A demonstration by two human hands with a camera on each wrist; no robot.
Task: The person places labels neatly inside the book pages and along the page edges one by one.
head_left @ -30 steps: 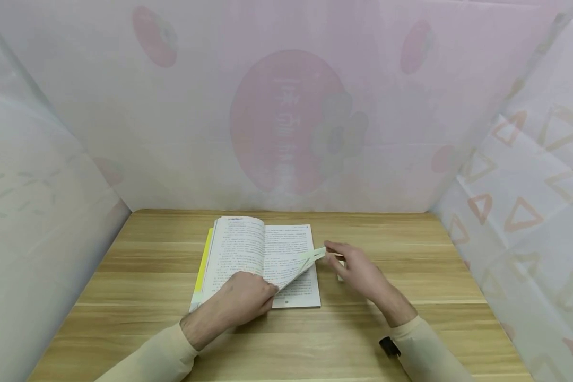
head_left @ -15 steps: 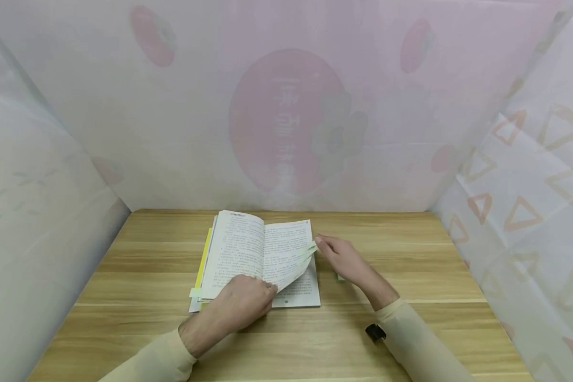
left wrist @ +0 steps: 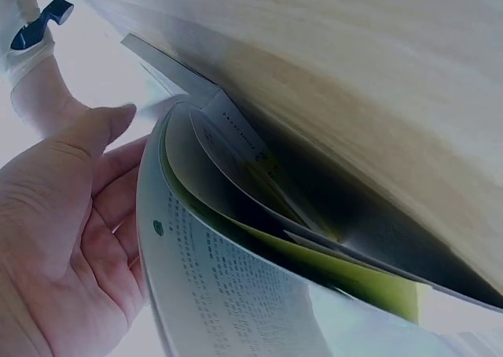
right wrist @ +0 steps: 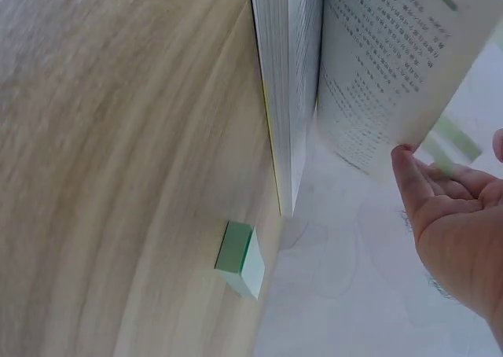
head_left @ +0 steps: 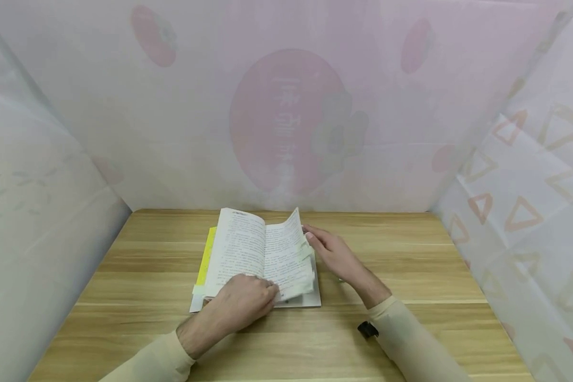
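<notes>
An open book (head_left: 239, 246) lies on the table with a right-hand leaf (head_left: 286, 249) lifted and curling. Across its lower middle rests my left hand (head_left: 242, 297). In the left wrist view the left thumb (left wrist: 114, 125) stands off the paper, while the fingers run behind the bowed pages (left wrist: 228, 286). My right hand (head_left: 334, 257) is at the leaf's outer edge; in the right wrist view its fingertips touch the back of the raised leaf (right wrist: 393, 74), thumb apart. Pale green sticky flags (right wrist: 452, 141) jut from the leaf beside those fingers.
Right of the book, a small green-topped block (right wrist: 236, 251), like a sticky-note pad, sits on the wooden table (head_left: 410, 265). Another pale flag (head_left: 198, 289) and a yellow edge (head_left: 205, 257) show at the book's left. Printed cloth walls (head_left: 286, 122) enclose the back and sides.
My right hand has moved left and slightly away from me, bringing the leaf's edge up so its top corner now stands raised. The left hand has hardly moved.
</notes>
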